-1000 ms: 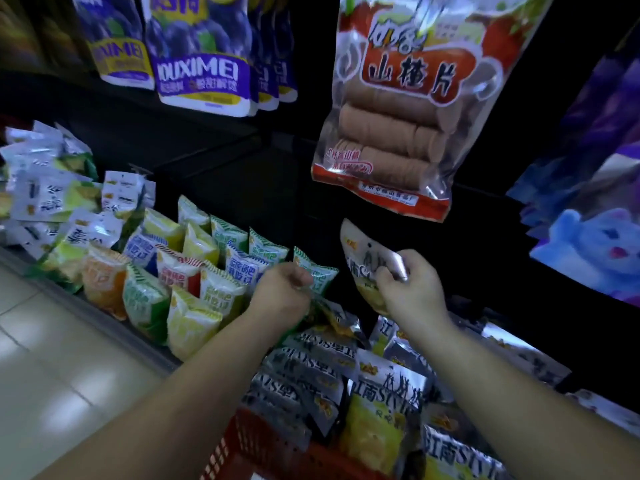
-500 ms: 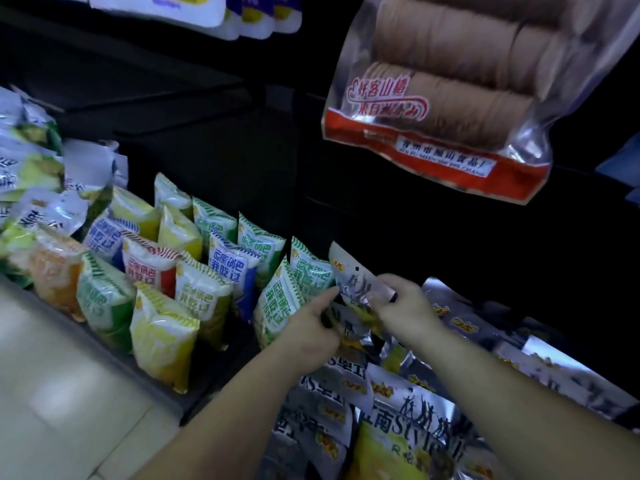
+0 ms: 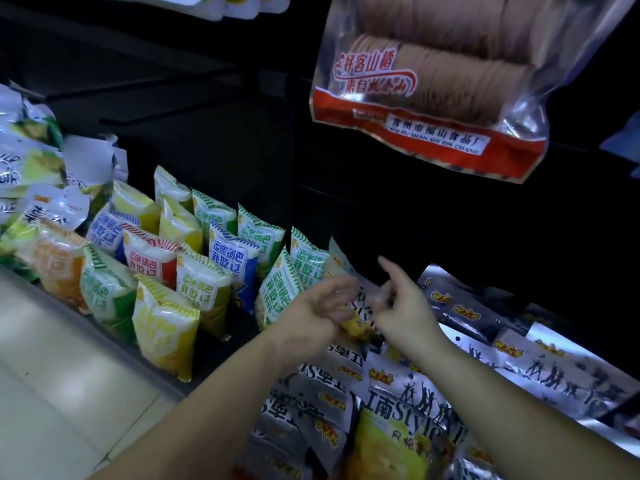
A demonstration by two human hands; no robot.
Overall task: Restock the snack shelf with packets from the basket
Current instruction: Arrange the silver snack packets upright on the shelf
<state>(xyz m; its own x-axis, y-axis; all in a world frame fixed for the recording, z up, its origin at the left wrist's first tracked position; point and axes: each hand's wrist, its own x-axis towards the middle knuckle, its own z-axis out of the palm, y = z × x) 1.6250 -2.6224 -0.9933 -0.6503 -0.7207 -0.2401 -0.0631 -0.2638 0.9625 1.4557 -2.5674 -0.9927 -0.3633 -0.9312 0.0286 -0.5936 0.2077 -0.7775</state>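
We see the left hand (image 3: 311, 310), fingers straight, against a silver packet (image 3: 358, 308); the right hand (image 3: 405, 306) just beside it has its forefinger raised, the rest loosely curled, grip unclear. The packet stands on the shelf (image 3: 235, 341) beside upright green packets (image 3: 277, 292), above heaped silver packets (image 3: 408, 403).

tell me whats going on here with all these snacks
A person is stocking a snack shelf. Both hands are at one silver packet standing beside the green packets. The left hand has straight fingers resting against it. The right hand is at its other side, too blurred to tell if it grips. More silver packets lie heaped below the arms.
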